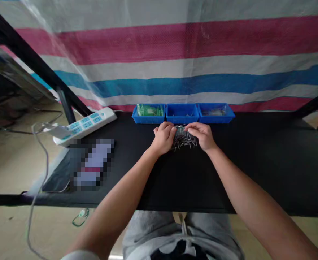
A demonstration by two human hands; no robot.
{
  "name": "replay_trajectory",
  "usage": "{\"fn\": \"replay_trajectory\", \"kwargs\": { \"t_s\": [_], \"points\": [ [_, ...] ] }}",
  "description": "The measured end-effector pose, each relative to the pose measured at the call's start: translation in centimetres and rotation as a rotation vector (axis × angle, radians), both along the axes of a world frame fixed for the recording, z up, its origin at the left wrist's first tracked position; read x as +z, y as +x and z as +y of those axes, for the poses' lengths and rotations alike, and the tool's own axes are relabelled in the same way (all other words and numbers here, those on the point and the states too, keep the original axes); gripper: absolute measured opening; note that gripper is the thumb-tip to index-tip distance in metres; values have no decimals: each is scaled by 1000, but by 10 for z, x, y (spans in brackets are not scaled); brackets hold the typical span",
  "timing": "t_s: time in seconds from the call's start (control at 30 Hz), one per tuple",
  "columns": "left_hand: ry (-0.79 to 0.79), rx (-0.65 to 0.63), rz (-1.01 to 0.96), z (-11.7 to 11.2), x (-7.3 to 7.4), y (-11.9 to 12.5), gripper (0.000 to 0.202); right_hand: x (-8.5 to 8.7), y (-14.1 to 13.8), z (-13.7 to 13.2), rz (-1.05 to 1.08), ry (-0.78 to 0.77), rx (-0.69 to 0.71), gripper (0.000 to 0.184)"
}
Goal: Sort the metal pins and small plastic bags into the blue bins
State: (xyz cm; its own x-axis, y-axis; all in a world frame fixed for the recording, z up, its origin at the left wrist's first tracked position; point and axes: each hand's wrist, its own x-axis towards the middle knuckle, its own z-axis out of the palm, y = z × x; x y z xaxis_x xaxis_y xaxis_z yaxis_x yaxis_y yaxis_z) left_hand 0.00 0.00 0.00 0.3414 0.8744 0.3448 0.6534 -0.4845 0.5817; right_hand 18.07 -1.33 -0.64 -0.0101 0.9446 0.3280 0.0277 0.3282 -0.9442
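Note:
A loose pile of thin silver metal pins, like nails or rivets [185, 141], lies on the black table between my hands. My left hand [164, 137] borders the pile on the left, its fingers bent and closed. My right hand [202, 135] is at the other side, thumb and forefinger pinched together. Between the fingertips is a small clear, greenish film, perhaps a plastic bag [180, 130], with a thin shiny piece at its top. What exactly each hand grips is too small to make out. Just behind stands the middle blue bin [182, 118], with a few small metal pieces inside.
The left blue bin [148, 120] holds a green plastic packet, the right blue bin [217, 120] a clear one. On the left are a white power strip [107, 116] with a grey cable and a pixelated phone-like object [96, 162]. A striped sheet [159, 43] hangs behind the table.

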Motion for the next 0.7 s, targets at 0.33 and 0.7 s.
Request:
{"fn": "replay_trajectory", "kwargs": {
  "t_s": [0.33,0.7],
  "points": [
    [-14,2,95,-1,-6,-1,27,-20,22,24,-56,-6,-207,51],
    [4,-33,154,1,-10,-2,24,-21,19,23,-84,30,-238,56]
  ]
}}
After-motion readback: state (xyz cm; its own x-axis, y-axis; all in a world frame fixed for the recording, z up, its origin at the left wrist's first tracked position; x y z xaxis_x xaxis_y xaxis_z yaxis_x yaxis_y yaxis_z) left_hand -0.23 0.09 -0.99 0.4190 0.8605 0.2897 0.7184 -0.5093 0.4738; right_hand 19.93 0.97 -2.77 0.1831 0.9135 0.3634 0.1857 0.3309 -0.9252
